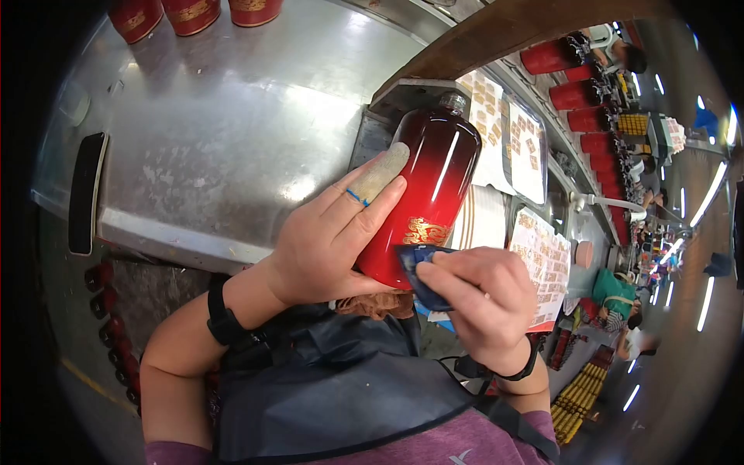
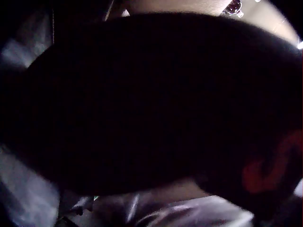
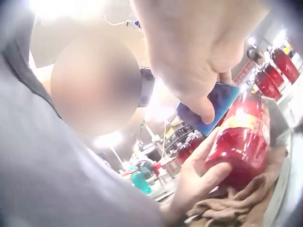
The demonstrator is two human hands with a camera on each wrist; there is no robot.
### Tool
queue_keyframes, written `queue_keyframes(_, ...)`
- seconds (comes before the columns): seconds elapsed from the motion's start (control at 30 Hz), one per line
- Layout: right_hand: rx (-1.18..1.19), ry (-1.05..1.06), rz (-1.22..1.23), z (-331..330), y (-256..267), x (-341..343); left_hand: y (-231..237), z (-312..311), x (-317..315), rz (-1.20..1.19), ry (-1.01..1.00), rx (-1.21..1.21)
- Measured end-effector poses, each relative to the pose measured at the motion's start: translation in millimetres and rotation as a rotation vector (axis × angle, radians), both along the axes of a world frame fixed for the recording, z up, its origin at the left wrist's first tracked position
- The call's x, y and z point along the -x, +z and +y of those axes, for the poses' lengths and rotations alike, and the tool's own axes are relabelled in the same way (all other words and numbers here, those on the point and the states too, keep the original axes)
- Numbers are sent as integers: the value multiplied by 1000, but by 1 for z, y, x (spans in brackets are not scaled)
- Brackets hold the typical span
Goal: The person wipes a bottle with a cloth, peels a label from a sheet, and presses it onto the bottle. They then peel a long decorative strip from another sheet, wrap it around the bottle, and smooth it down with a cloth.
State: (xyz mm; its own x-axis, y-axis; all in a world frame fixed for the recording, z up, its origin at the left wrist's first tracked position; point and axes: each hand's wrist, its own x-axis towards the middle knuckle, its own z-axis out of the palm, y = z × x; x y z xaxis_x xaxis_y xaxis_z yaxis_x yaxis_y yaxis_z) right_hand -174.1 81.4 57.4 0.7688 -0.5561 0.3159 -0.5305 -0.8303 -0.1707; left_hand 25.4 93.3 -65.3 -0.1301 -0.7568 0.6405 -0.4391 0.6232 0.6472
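Observation:
A glossy red glass bottle (image 1: 434, 182), dark toward its neck, lies with a gold dragon-like decal (image 1: 425, 231) near its base. My left hand (image 1: 329, 225) holds it, fingers laid along its side and thumb at the base; one finger wears a pale cover with a blue band (image 1: 358, 197). My right hand (image 1: 484, 298) pinches a flat dark-blue scraper (image 1: 425, 279), its edge right by the decal. In the right wrist view the scraper (image 3: 208, 109) is above the bottle (image 3: 241, 142). A dark shape blocks most of the left wrist view.
A brown cloth (image 3: 236, 205) lies under the bottle's base. Sheets of gold decals (image 1: 539, 267) lie to the right, beyond a metal table (image 1: 225, 147). A black phone-like slab (image 1: 87, 194) lies at the left. Red containers (image 1: 190, 14) stand at the back; red bottles (image 1: 593, 120) line the far right.

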Motion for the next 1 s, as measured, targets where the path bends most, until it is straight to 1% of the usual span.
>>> queue_keyframes(0.07, 10, -1, 5, -3, -2, 3, -1, 0, 0, -15, -4, -6)
queue_keyframes(0.1, 64, -5, -7, -10, -6, 6, -1, 1, 0, -14, -5, -6)
queue_keyframes(0.2, 87, -11, -4, -5, -5, 0, -2, 0, -1, -21, -5, 1)
queue_keyframes(0.27, -43, 32, -22, -3, -1, -2, -3, 0, -1, -25, -5, -1)
queue_keyframes(0.3, -43, 28, -21, -6, 0, 0, -2, 1, -1, -30, -5, -14)
queue_keyframes(0.37, 62, -39, -2, -16, 0, 5, -2, 2, -1, -36, -9, -25)
queue_keyframes(0.43, 21, -9, 6, -10, -3, 5, -4, 1, -2, -14, -21, -37)
queue_keyframes(0.47, -16, 22, -52, -11, -5, 6, -5, 3, -4, -16, -23, -37)
queue_keyframes(0.5, -54, 54, -110, -11, -6, 6, -6, 8, -6, -30, -91, -264)
queue_keyframes(0.53, -17, -4, -49, -16, -1, 10, -7, 11, -7, -44, -159, -494)
queue_keyframes(0.57, 0, -37, -36, -15, -3, 15, -9, 10, -6, -47, -159, -497)
queue_keyframes(0.63, -100, 44, -44, 2, -8, 13, -15, 5, -5, 37, -147, -274)
queue_keyframes(0.67, -114, 66, -9, 11, -7, 11, -15, 4, -5, 31, -149, -277)
queue_keyframes(0.73, -152, 53, -35, 11, -2, 16, -15, 2, -3, 48, -142, -223)
queue_keyframes(0.77, -188, 43, -52, 11, 0, 19, -14, 1, -4, 45, -147, -225)
queue_keyframes(0.8, -179, -4, -106, 11, 3, 22, -13, 0, -5, 48, -149, -244)
queue_keyframes(0.83, -180, -9, -107, 11, 3, 25, -11, 0, -5, 51, -151, -263)
queue_keyframes(0.87, -159, -105, -115, 10, 3, 27, -8, 2, -5, 50, -157, -263)
queue_keyframes(0.9, -135, -199, -124, 9, 2, 29, -5, 3, -6, 28, -153, -380)
queue_keyframes(0.93, -120, -186, -142, 6, -3, 31, -3, 4, -5, 6, -146, -498)
queue_keyframes(0.97, -119, -190, -143, 4, -5, 31, -2, 4, -2, 5, -151, -497)
queue_keyframes(1.0, -109, -212, -152, 2, -7, 31, 0, 3, 4, -19, -68, -289)
